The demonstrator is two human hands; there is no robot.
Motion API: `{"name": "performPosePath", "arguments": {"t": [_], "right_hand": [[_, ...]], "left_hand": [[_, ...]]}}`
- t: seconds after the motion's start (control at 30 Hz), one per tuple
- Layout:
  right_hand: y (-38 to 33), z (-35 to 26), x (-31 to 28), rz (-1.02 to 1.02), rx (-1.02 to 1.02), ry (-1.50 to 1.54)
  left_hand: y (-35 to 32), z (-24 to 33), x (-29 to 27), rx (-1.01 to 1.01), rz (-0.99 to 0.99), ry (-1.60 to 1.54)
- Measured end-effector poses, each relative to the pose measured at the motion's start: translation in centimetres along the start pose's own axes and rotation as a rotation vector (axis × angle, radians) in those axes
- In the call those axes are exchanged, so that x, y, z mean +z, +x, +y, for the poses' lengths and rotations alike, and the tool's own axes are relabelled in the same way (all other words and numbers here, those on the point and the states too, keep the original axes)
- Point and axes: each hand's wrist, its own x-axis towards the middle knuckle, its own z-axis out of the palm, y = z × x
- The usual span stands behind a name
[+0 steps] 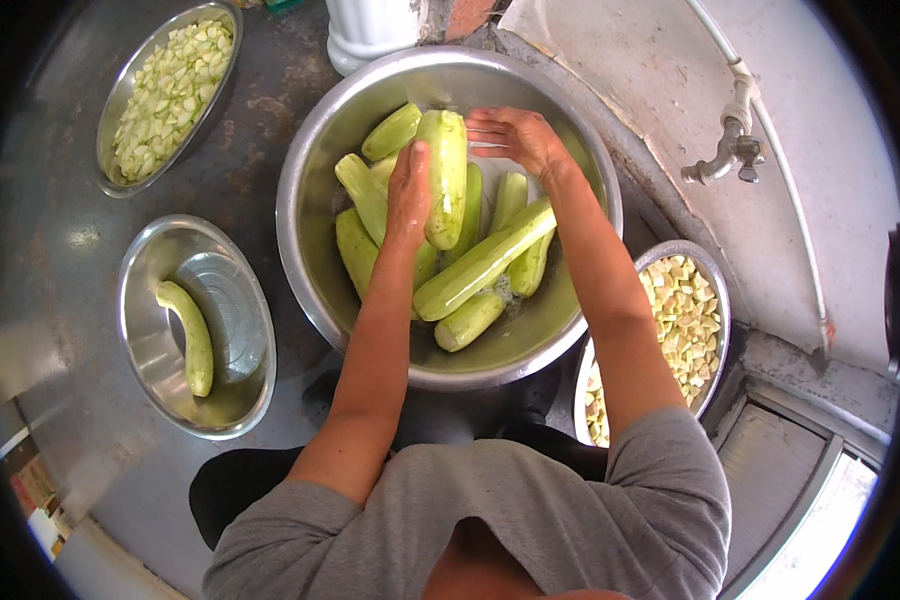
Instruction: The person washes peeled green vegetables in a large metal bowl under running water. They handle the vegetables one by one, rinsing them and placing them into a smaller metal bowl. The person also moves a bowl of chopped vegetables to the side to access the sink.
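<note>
A large steel basin (pixel 315 285) in front of me holds several pale green zucchini and some shallow water. My left hand (pixel 408 195) is at the side of one thick, wet zucchini (pixel 446 180), its thumb along the skin and its other fingers mostly hidden; it appears to hold the zucchini above the others. To the right of that zucchini, my right hand (pixel 518 138) has its fingers stretched out, their tips close to its upper end; whether they touch I cannot tell. Below lies a long, shiny zucchini (pixel 485 262) slanting across the basin.
On the left, an oval steel bowl (pixel 260 375) contains one curved zucchini (pixel 192 340). Chopped green pieces fill another bowl (pixel 103 170) at the far left. Beside my right arm is a bowl (pixel 722 300) of pale cubes. A tap (pixel 722 155) juts from the right wall.
</note>
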Motion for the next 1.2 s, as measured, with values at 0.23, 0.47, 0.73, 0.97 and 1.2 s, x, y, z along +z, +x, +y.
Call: {"name": "performPosePath", "arguments": {"t": [0.23, 0.47, 0.73, 0.97, 1.2], "right_hand": [[8.2, 3.4, -6.8, -0.007, 0.152, -0.061], [-7.6, -2.5, 2.6, -0.285, -0.457, -0.672], [2.3, 1.0, 1.7, -0.406, -0.790, -1.493], [10.7, 9.5, -9.0, 0.170, 0.162, -0.449], [-2.3, -2.5, 0.0, -0.634, -0.002, -0.207]], "left_hand": [[0.7, -3.2, -1.6, -0.390, -0.204, -0.711], [2.9, -5.4, -0.6, -0.483, -0.129, -0.885], [0.5, -6.7, 1.8, -0.527, -0.492, -1.055], [-3.0, -2.0, 0.9, -0.502, -0.123, -0.963], [-0.1, -3.2, -1.1, -0.411, 0.047, -1.023]]}}
